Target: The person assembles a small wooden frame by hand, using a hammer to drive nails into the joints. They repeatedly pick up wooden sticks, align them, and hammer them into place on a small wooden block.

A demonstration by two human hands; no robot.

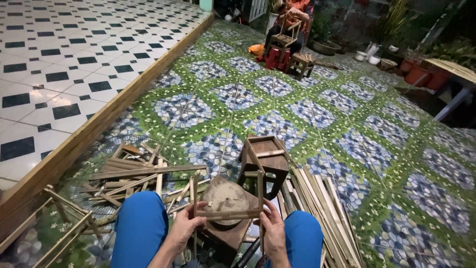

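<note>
Over the wooden block, both hands, left and right, fingers closed around a bamboo frame; best kept level, 2 uprights parallel, grip firm near joints.

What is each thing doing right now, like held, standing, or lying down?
Left hand: gripping the frame's left upright.
Right hand: gripping the frame's right upright.
Bamboo frame: held upright, unfinished, over the round wooden block.
Wooden stool: lying tipped on the floor.
Bamboo slats: lying loose in a pile.
Stick pile: scattered on the floor.
</note>
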